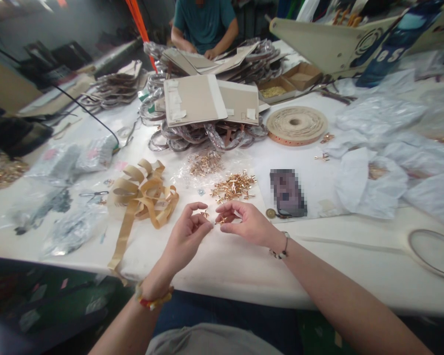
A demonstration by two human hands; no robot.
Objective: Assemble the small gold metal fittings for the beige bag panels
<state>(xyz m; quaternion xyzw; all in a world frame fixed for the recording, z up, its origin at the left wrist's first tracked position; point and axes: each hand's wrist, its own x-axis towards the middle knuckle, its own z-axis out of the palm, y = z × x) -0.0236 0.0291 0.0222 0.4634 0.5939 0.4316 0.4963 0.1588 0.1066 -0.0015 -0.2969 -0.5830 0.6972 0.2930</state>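
Note:
My left hand point(188, 229) is closed in a pinch around a small gold metal fitting point(204, 214), which shows between its fingers. Close by on the right, my right hand point(246, 223) pinches another small gold metal fitting point(221, 221) between thumb and fingers. The fingertips of both hands nearly meet above the white table. Just beyond them lies a loose pile of similar gold fittings point(234, 186). Behind that pile, more gold fittings point(206, 162) rest on clear plastic. The exact shape of the held pieces is too small to make out.
Curled tan tape point(148, 195) lies left of my hands. A blurred-out phone-like object point(288, 192) is on the right. Farther back are a strap roll point(297, 124), cardboard sheets point(196, 98) on wrapped bundles, and a blue bottle point(395, 47). A co-worker point(205, 24) sits opposite.

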